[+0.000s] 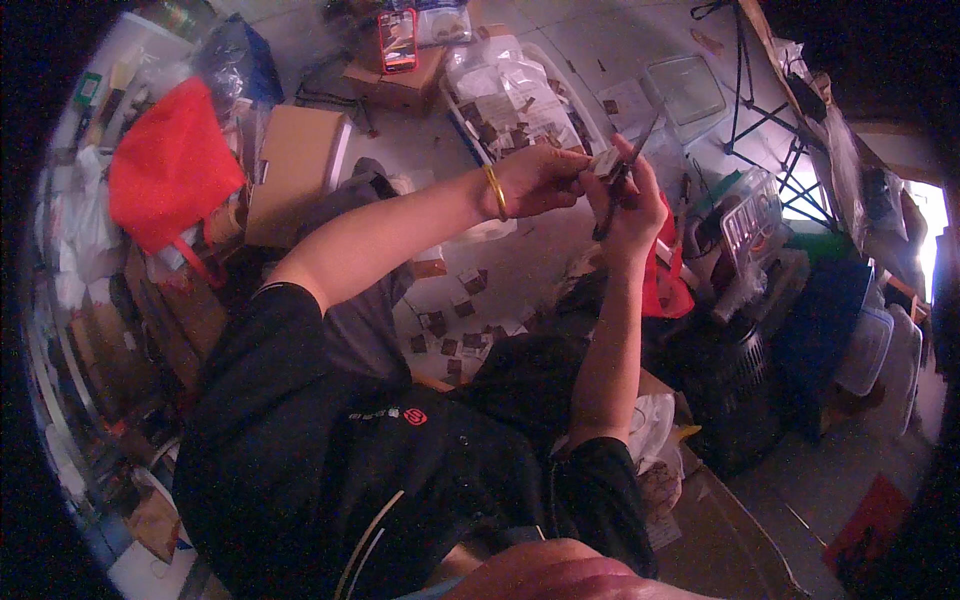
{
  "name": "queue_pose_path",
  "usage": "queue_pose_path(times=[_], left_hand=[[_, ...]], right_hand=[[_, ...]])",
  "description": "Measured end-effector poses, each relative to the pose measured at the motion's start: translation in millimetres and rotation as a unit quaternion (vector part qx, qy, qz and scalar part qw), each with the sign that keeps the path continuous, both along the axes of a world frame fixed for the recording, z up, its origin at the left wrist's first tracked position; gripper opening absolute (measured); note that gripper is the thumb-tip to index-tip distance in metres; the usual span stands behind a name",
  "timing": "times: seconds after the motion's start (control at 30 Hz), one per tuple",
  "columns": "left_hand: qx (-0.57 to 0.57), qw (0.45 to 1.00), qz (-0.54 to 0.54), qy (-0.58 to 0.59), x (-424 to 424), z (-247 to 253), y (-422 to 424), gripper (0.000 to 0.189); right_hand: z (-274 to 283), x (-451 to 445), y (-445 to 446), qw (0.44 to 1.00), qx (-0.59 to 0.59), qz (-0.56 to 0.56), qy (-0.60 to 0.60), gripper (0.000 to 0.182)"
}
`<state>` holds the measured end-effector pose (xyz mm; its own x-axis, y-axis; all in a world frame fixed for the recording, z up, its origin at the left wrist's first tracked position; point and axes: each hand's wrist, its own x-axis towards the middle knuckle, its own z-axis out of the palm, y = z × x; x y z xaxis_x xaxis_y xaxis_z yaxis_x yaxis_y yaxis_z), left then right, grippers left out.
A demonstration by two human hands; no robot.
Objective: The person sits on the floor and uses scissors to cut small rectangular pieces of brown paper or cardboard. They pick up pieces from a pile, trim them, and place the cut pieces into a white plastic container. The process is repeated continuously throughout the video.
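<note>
My left hand (541, 178), with a yellow bangle (494, 192) at its wrist, pinches the near edge of a small pale piece (606, 163), perhaps card or a packet. My right hand (634, 199) holds dark-handled scissors (616, 187), their blades pointing up and away beside that piece. Whether the blades touch it is too small to tell. Just beyond my left hand stands a white plastic tub (471, 142) holding clear bags, papers and many small brown pieces. More small brown squares (433, 322) lie scattered on the floor between my legs.
A cardboard box (289, 176) and a red bag (172, 169) are at the left. A phone in a red case (398, 41) rests on a carton (397, 84) at the top. On the right are a clear lid (686, 88), a black basket (731, 390) and a folding metal frame (757, 124).
</note>
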<state>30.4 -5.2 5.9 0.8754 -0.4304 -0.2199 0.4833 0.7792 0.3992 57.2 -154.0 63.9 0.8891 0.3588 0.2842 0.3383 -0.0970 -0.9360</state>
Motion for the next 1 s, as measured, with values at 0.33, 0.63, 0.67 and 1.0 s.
queue_pose_path(times=[0.33, 0.63, 0.67, 1.0], left_hand=[[0.002, 0.999, -0.036, -0.036, -1.5, 11.2, 2.7, 0.019], [-0.084, 0.995, -0.055, 0.023, -0.6, -1.2, 6.2, 0.015], [-0.090, 0.994, -0.058, 0.024, -1.5, -1.5, 7.5, 0.016], [-0.032, 0.999, 0.025, 0.012, -10.5, 51.3, -1.3, 0.030]], right_hand=[[0.1, -0.3, -0.4, 0.998, -0.013, -0.043, -0.037, 0.048], [13.2, -2.3, -2.4, 0.997, 0.060, 0.015, 0.051, 0.044], [20.6, -3.8, -2.5, 0.995, 0.065, 0.025, 0.069, 0.044], [14.6, 2.3, -6.0, 0.996, 0.067, 0.032, 0.051, 0.045]])
